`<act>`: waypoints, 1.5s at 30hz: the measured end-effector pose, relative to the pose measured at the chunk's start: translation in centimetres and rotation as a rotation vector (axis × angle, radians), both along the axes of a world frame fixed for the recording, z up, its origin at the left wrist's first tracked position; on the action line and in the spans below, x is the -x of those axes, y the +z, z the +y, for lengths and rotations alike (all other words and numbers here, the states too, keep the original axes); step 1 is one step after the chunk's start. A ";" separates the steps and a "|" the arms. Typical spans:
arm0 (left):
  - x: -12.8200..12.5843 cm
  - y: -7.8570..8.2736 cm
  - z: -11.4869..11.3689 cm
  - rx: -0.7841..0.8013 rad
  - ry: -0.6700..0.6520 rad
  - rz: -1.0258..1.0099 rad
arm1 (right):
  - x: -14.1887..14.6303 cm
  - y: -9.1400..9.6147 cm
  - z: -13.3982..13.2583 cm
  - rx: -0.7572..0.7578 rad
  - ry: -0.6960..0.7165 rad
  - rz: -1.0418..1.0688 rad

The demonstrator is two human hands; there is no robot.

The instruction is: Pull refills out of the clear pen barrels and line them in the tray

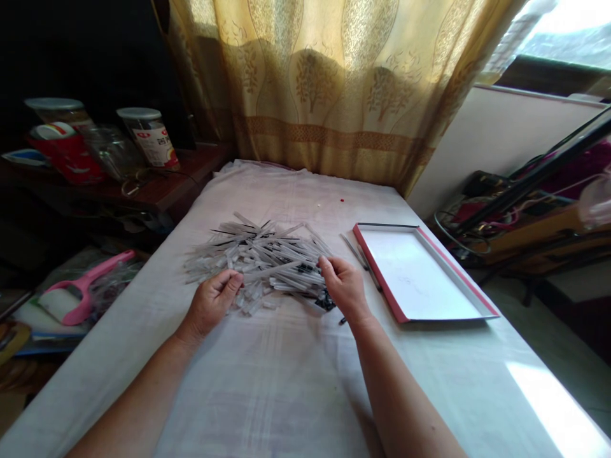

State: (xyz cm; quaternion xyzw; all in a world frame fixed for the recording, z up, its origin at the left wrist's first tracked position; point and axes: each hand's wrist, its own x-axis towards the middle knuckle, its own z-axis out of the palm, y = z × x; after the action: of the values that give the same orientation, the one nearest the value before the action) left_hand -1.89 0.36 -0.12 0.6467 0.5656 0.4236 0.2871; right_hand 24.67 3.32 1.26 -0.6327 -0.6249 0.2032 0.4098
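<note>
White cloth [224,407] lies below; left hand [214,298] and right hand [344,286] pinch one tube [277,270], fingers clamped near its ends. Probably it is light, stiff, slippery; ends suit gripping.

Heaped thin pieces [272,249] on cloth [258,388], tray [415,270] right, curtain [315,83] behind

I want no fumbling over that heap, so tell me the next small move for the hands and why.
I'd probably draw the slender pale piece slightly toward the body, clear of the heap: the left hand pinches one end, the right hand seems to grip the other, and in this view it crosses jumbled parts that could catch it.
</note>
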 end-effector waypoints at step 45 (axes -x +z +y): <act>-0.1 -2.1 0.7 -0.395 0.104 0.640 | -3.8 -0.5 4.0 0.009 -0.194 -0.408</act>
State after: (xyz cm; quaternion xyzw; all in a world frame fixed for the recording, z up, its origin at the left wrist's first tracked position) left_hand -1.78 1.03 -2.21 0.7597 0.5661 0.3151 -0.0560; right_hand 28.47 7.32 0.72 -0.7197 -0.6301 0.0336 0.2897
